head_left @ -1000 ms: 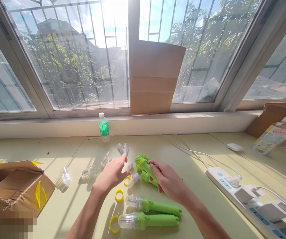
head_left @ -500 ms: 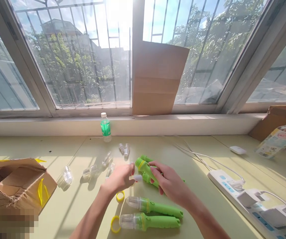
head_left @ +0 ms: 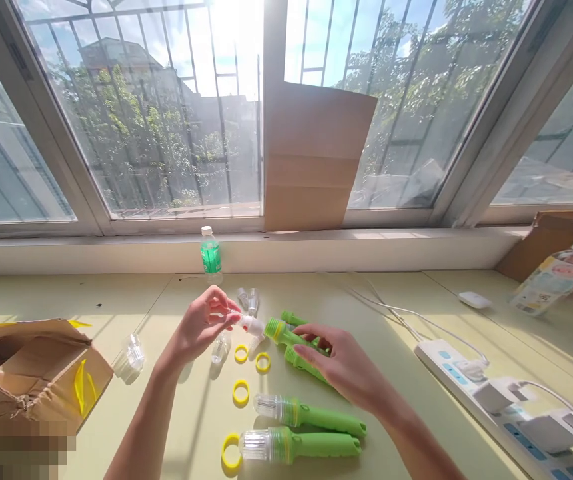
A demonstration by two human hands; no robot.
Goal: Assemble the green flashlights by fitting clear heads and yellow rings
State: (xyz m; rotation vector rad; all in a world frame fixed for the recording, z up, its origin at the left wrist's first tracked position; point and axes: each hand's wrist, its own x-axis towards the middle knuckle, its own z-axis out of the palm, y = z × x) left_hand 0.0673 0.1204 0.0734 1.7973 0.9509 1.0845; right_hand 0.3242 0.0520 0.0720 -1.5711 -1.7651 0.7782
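My left hand (head_left: 204,327) pinches a small white cylindrical piece (head_left: 251,325) with a red spot, in front of a green handle (head_left: 280,333). My right hand (head_left: 336,353) grips that green handle, which has a threaded end and a yellow ring at its neck. Two more green handles, one behind (head_left: 291,319) and one in front (head_left: 299,360), lie partly hidden by my right hand. Nearer me lie two green sticks with clear ribbed caps, one upper (head_left: 326,419) and one lower (head_left: 324,445). Several yellow rings (head_left: 241,393) lie left of them.
Clear caps (head_left: 220,348) lie about my left hand, another group (head_left: 130,359) farther left. An open cardboard box (head_left: 41,380) stands at left. At the back is a green-labelled bottle (head_left: 211,253). A power strip (head_left: 466,383) with plugs and cables runs along the right.
My left hand has moved left and away from me with the white piece, uncovering two yellow rings. My right hand, still on the green handle, has shifted slightly and its fingers look less curled.
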